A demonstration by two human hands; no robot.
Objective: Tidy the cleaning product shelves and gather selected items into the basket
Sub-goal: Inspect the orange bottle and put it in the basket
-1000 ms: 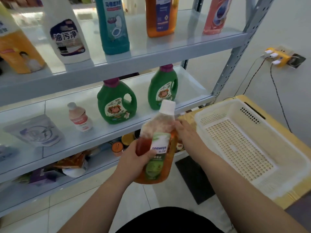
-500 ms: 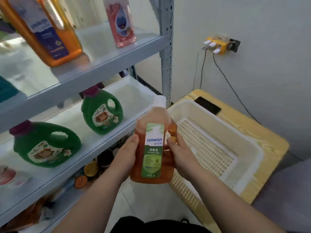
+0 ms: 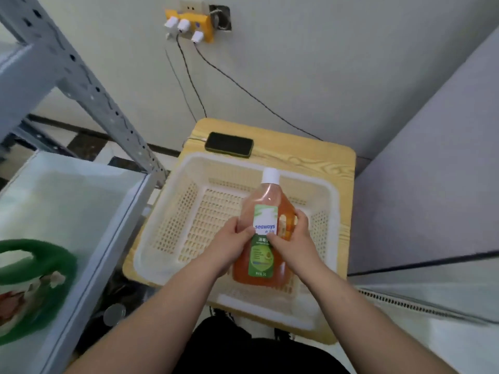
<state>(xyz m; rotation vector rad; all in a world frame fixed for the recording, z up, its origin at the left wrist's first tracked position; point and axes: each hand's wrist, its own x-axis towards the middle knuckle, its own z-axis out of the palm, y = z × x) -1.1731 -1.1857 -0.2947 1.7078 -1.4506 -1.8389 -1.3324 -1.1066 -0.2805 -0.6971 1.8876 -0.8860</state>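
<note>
open basket point(image 3: 224, 164), shelf post point(image 3: 105, 103) perhaps touching rim

Location type: plain indoor storage corner stocked with cleaning products.

Evidence:
- A grey slotted-angle steel upright point(image 3: 89, 85) and shelf point(image 3: 67, 211) stand left of the fingers point(image 3: 301, 221), carrying a green detergent jug point(image 3: 32, 287).
- The fingers grip an orange disinfectant bottle point(image 3: 266, 195) over a perforated basket point(image 3: 183, 168) on a small wooden tabletop point(image 3: 310, 155).
- Beyond the fingers, a bare wall carries a yellow multi-plug adapter point(image 3: 189, 25) with trailing cables.

The person has bare forearms point(image 3: 162, 306) and wears a black garment point(image 3: 253, 354).
</note>
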